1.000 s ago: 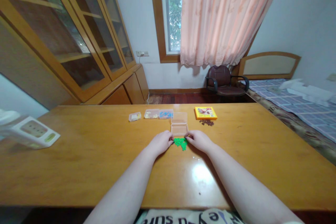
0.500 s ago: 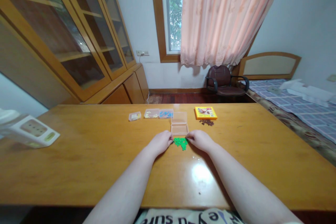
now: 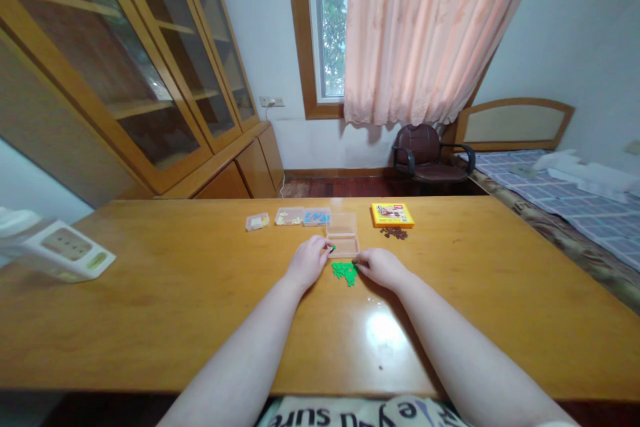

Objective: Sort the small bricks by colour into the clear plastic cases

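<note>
A pile of small green pieces point(image 3: 346, 272) lies on the wooden table in front of an open clear plastic box point(image 3: 343, 247), whose lid is folded back. My left hand point(image 3: 311, 261) pinches a small green piece at the box's left edge. At the right side of the pile, my right hand point(image 3: 378, 265) has its fingers pressed together at the pieces; what they hold, if anything, is too small to tell.
Behind the box stand a container of blue pieces point(image 3: 317, 217), one of pale pieces point(image 3: 289, 216) and a smaller clear box point(image 3: 257, 221). A yellow box point(image 3: 392, 215) and brown pieces point(image 3: 394, 233) lie right. A white object point(image 3: 65, 247) stands far left.
My left hand has moved up and away from the pile to the box's left edge, with a green piece now visible in its fingertips. The right hand has barely moved.
</note>
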Motion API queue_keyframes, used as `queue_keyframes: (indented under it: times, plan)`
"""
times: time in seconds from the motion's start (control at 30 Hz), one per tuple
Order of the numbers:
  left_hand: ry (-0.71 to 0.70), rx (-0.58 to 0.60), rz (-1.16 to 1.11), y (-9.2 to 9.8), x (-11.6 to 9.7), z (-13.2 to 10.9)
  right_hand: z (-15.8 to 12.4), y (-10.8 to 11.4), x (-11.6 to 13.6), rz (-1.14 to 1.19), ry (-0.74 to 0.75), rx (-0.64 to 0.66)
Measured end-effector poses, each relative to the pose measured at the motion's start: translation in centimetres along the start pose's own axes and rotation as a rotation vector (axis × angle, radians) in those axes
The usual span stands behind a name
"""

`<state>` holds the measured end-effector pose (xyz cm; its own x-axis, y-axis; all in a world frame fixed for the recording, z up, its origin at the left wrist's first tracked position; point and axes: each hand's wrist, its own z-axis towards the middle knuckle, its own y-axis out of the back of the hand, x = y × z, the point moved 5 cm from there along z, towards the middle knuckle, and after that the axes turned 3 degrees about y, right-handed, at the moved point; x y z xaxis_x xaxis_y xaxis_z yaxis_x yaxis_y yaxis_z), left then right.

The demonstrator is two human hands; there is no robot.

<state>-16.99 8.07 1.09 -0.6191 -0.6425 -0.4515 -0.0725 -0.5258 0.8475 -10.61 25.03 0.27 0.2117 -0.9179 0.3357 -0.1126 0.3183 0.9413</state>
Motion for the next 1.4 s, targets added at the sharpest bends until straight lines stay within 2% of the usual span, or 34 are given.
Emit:
queue_keyframes:
  times: [0.13,0.33,0.4,0.5,0.6,0.67,0.77,1.13,1.4]
  plan:
    - [0.066,0.008,0.015,-0.6,0.5,0.0,-0.1,0.1,0.3,-0.027,0.006,0.004]
    - [0.037,0.203,0.101,-0.4,-0.5,-0.8,-0.1,-0.1,0.1,-0.038,0.000,-0.017]
    - [0.034,0.253,0.140,-0.4,-0.8,-1.0,0.0,-0.1,-0.1,-0.001,0.018,-0.063]
    - [0.031,0.308,0.172,-0.6,-1.0,-1.1,0.0,0.1,-0.5,0.090,0.013,-0.197]
    - [0.030,0.340,0.200,-0.9,-1.0,-1.2,0.0,0.5,-1.2,0.163,-0.052,-0.331]
    - [0.031,0.346,0.208,-0.9,-0.9,-1.1,0.0,0.5,-1.6,0.189,-0.105,-0.349]
    - [0.046,0.359,0.205,-1.0,-0.9,-1.1,0.0,0.3,-1.7,0.187,-0.132,-0.309]
    - [0.041,0.349,0.223,-1.0,-0.8,-1.1,-0.2,0.3,-1.5,0.138,0.035,-0.096]
    - [0.025,0.317,0.229,-1.0,-0.6,-1.2,-0.2,-0.1,-2.0,0.148,0.045,-0.002]
